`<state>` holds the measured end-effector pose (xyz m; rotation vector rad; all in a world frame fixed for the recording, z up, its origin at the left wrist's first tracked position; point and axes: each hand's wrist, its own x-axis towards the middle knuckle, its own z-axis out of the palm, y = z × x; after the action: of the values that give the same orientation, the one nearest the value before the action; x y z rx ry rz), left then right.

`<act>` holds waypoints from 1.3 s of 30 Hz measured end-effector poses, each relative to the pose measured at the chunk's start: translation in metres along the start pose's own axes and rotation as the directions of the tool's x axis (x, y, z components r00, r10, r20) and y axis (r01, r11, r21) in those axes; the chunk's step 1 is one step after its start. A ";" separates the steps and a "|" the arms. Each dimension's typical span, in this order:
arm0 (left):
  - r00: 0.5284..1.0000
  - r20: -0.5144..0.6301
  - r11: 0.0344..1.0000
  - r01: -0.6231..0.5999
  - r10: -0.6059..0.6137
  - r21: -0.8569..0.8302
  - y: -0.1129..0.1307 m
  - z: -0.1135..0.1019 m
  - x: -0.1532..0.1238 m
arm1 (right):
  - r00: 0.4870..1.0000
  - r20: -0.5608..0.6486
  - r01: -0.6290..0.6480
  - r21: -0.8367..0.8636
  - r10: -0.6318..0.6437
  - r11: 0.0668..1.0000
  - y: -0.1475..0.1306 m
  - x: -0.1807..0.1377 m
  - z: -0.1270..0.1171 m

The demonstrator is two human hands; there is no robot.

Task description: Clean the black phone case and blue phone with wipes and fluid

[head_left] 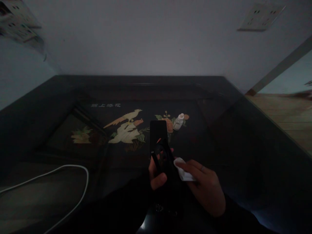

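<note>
In the dim light my left hand (158, 177) is closed around a black object (168, 159) with a rounded part and a thin arm sticking out; its kind I cannot make out. My right hand (207, 185) pinches a folded white tissue (182, 170) against or close beside the black object's right side. Just beyond my hands a black phone-like slab (158, 130) lies flat on the table. To its right a small clear bottle with a pale cap (179, 122) is on the tabletop, seen slanted.
The dark glossy table (207, 94) bears a bird-and-flower picture (126, 130). A white cable (73, 165) curves across its left side. Wall sockets (262, 16) are at upper right, with more sockets (19, 24) at upper left. Wooden floor (292, 113) shows at right.
</note>
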<state>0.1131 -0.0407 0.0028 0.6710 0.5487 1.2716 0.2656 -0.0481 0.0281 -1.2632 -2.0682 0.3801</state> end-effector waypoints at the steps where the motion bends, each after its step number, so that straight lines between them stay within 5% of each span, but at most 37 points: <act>1: 1.000 0.000 1.000 -0.007 0.007 0.013 0.001 0.001 0.000 | 1.000 -0.008 0.007 0.006 -0.007 1.000 0.001 0.006 0.002; 8: 1.000 -0.029 0.999 -0.009 0.010 0.053 0.006 0.002 0.000 | 0.999 -0.036 0.016 0.051 -0.015 0.999 0.003 0.047 0.014; 15: 0.999 0.008 0.998 0.043 -0.043 0.040 -0.002 -0.009 -0.001 | 0.992 -0.093 0.075 -0.053 -0.079 0.996 0.008 -0.015 0.010; 20: 1.000 -0.001 0.998 0.028 -0.028 0.058 -0.005 -0.017 0.003 | 0.999 0.002 0.042 0.006 -0.042 0.999 0.010 -0.053 0.005; 29: 0.997 -0.063 0.998 0.039 -0.036 0.049 0.000 -0.008 0.002 | 0.999 -0.010 0.044 0.100 -0.043 0.994 0.009 0.002 0.015; 39: 0.995 -0.068 0.997 0.073 -0.071 0.028 0.005 -0.008 0.003 | 0.999 0.047 -0.011 0.232 0.000 0.973 0.005 -0.018 0.002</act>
<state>0.1044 -0.0356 0.0006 0.6302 0.6427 1.2232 0.2731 -0.0608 0.0170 -1.1289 -1.9917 0.6398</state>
